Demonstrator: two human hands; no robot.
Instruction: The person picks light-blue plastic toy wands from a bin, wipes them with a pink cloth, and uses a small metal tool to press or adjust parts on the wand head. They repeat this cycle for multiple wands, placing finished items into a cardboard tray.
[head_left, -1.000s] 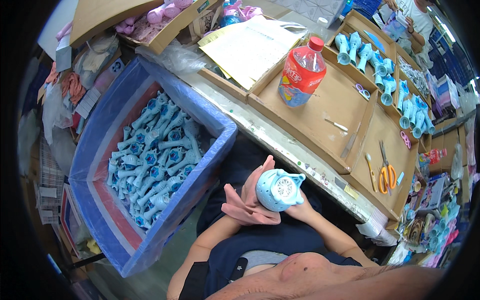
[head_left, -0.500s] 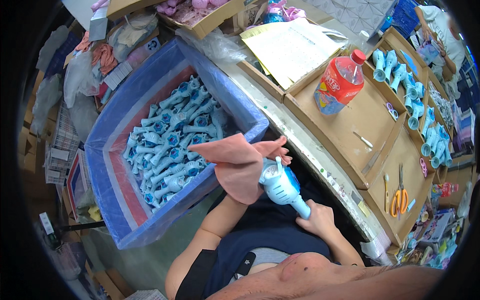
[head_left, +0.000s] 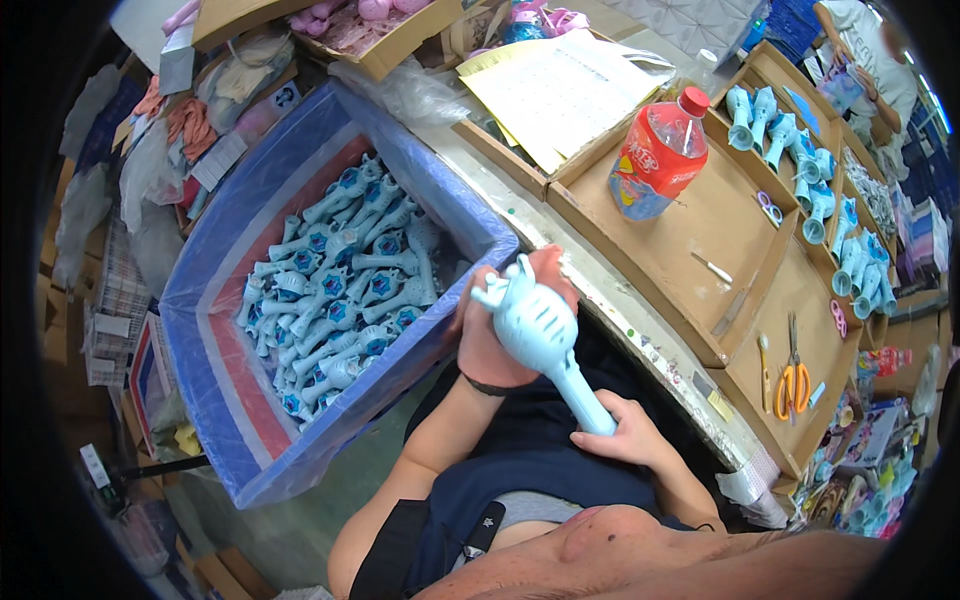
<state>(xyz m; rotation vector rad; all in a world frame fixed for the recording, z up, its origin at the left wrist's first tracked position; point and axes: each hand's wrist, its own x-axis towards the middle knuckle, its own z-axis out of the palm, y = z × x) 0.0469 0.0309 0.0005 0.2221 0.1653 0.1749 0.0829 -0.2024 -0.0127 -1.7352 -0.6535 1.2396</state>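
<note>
A light blue plastic toy wand (head_left: 545,335) with a rounded, slotted head lies slantwise above my lap. My right hand (head_left: 625,432) is closed around the end of its handle. At the upper end, my left hand (head_left: 490,340) is closed around a pink cloth (head_left: 548,268) pressed against the wand's head. Cloth and toy hide most of my left fingers. Many similar blue toy wands (head_left: 330,285) lie heaped in a blue plastic-lined bin (head_left: 205,350) on my left.
Right of me runs a worktable with cardboard trays (head_left: 640,290). On it are a red-capped bottle (head_left: 658,155), orange-handled scissors (head_left: 793,385), papers (head_left: 565,95) and more blue toy parts (head_left: 820,205). Another person (head_left: 875,65) stands at the far right.
The wand has turned, so its slotted side now faces up and its head points to the upper left. The pink cloth, earlier hanging loose and spread, is now gathered around the head.
</note>
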